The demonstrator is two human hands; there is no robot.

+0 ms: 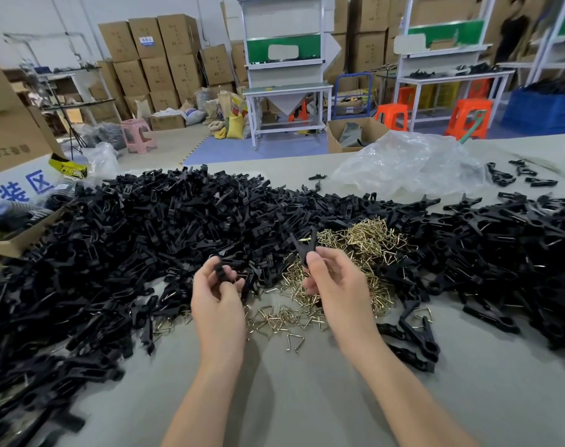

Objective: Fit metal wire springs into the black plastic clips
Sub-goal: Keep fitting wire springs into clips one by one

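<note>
Pinching a clip by its narrow end, the right hand held it upright, a spring glinting in its fork. The left hand, at 9 o'clock from it, curled its fingers round a second black piece. Loose springs lay heaped at 1 o'clock. The clip looked light, stiff and slick, best gripped near its waist; the wire seemed springy, apt to snap free.

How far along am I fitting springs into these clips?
Done: sprung black plastic clips heaped on the right. In hand: right hand pinches a black clip with a spring showing; left hand holds a black clip part. To do: the large pile of loose black halves and brass-coloured wire springs.
</note>
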